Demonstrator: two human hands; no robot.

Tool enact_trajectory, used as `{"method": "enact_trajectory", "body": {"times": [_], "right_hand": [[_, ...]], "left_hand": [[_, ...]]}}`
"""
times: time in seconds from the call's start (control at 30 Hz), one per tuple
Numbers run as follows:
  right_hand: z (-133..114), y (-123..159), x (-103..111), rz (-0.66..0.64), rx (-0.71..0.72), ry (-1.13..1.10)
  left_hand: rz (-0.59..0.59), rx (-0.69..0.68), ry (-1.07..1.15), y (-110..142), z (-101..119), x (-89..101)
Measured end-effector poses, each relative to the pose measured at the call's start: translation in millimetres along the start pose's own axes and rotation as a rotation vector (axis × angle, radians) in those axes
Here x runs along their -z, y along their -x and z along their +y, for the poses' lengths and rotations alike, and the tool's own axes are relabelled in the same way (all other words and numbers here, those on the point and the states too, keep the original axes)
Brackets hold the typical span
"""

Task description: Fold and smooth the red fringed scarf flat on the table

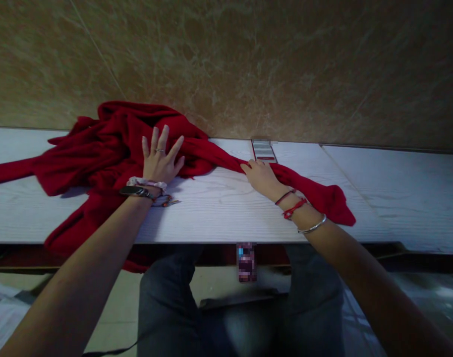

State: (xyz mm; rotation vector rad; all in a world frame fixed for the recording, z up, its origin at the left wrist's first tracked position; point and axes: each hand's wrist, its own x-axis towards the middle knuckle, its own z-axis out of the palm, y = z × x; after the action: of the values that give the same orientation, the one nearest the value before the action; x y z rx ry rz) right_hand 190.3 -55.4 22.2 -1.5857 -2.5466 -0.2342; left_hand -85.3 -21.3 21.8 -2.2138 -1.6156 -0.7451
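Observation:
A crumpled red garment (pixel 111 144) of soft cloth lies bunched on the left of the white wood-grain tabletop (pixel 219 213). One narrow part trails off the left side of the view, and another sleeve-like length runs right, ending in a wider tip. My left hand (pixel 161 158) rests on the bunched cloth with its fingers spread. With fingers closed, my right hand (pixel 261 176) grips the sleeve-like length around its middle. The cloth between my hands is drawn out in a narrow band.
Just beyond my right hand lies a small flat rectangular item (pixel 263 149), partly blurred out. A brown marbled wall (pixel 249 64) rises at the tabletop's back edge. Some red cloth hangs over the front edge, above my legs (pixel 170 302). A seam crosses the tabletop at right.

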Motion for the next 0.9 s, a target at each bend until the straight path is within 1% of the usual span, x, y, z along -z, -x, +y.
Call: {"method": "enact_trajectory", "body": {"times": [0.07,0.13,0.2,0.3,0.33,0.37,0.43,0.5,0.6,0.67,0.77,0.83,0.9], "right_hand": [[7.3,0.5,-1.6,0.026,-0.010,0.015],[21.0,2.2,1.5,0.071,-0.029,-0.044],[38.1,5.4,8.0,0.174,-0.062,-0.145],[63.2,11.9,16.6,0.400,-0.157,-0.274],[69.6,13.9,17.4,0.451,-0.194,-0.300],[74.3,15.5,16.8,0.470,-0.218,-0.317],[77.0,17.1,12.1,0.432,-0.213,-0.320],[70.1,15.9,5.5,0.369,-0.168,-0.266],[45.9,7.4,-1.9,0.354,-0.109,-0.140],[26.8,-1.8,-5.0,0.326,-0.040,-0.101],[3.6,-15.5,-10.0,0.169,0.053,-0.051],[-4.5,-20.8,-12.7,0.070,0.052,0.000],[-4.9,-21.5,-12.2,0.029,0.033,0.008]], "left_hand": [[-0.001,0.042,0.017,0.0,-0.6,0.8],[0.013,0.049,0.028,0.0,-1.3,1.0],[0.043,0.041,0.029,-0.1,-2.4,0.6],[0.083,0.034,0.019,-0.2,-4.6,-0.2],[0.090,0.037,0.018,-0.4,-5.2,-0.3],[0.094,0.045,0.017,-0.6,-5.5,-0.3],[0.094,0.069,0.012,-1.3,-5.2,0.1],[0.083,0.087,0.012,-2.0,-3.9,0.5],[0.045,0.060,0.033,-2.7,-1.7,0.6],[0.024,0.026,0.046,-2.7,-1.3,-0.3],[0.028,-0.002,0.042,-3.2,-2.8,-3.0],[0.037,0.000,0.040,-4.3,-4.5,-5.3],[0.026,0.022,0.041,-5.8,-6.3,-7.4]]}}
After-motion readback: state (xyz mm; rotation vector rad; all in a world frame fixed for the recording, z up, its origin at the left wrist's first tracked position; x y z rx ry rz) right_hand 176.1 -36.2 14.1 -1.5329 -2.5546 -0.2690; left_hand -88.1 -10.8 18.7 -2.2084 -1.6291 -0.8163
